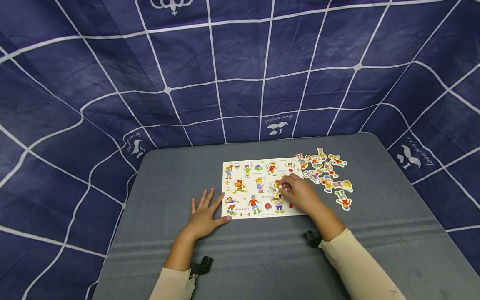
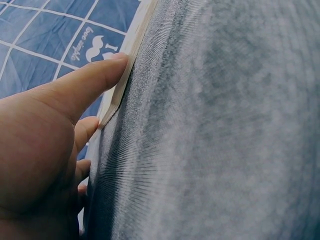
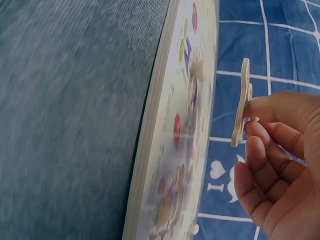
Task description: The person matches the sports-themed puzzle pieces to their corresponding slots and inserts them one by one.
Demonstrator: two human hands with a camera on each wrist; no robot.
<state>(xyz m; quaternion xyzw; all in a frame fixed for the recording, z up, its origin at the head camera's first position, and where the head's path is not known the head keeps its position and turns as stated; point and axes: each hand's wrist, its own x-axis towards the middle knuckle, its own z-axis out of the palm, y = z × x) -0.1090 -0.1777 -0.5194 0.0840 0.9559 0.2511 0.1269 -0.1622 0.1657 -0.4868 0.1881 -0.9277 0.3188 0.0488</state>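
My right hand (image 1: 300, 193) pinches a flat wooden puzzle piece (image 3: 242, 102) by its peg, held just above the puzzle board (image 1: 240, 202) and parallel to its face, over the board's right half. The piece is thin, pale-edged, longer than wide. My left hand (image 1: 204, 214) lies flat on the grey table (image 1: 375, 233), fingers straight, thumb against the board's near-left edge. Loose pieces (image 1: 330, 175) lie right of the board.
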